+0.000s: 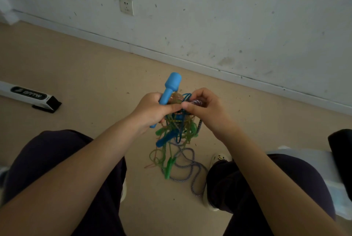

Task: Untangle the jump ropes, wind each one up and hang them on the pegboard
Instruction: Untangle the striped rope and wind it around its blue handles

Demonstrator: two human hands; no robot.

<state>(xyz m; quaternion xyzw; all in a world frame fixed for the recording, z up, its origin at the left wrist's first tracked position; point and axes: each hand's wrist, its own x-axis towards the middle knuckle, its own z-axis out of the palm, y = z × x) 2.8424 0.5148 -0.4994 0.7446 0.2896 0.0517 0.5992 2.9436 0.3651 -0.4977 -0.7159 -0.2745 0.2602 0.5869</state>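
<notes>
A tangle of jump ropes [176, 129] hangs between my knees above the floor. My left hand [152, 111] grips a blue rope handle [170, 87] that points up and away. My right hand [204, 108] pinches cords at the top of the knot, among them a blue and white striped rope [196, 102]. Green cords and a green handle [168, 168] dangle from the knot. A second blue handle [164, 140] hangs inside it. The striped rope trails in loops on the floor [192, 171]. No pegboard is in view.
I sit with dark trousers, my knees either side of the ropes. A shoe [220, 158] stands by the striped loops. A white and black bar [28, 95] lies on the beige floor at left. A white wall with a socket [126, 6] is ahead.
</notes>
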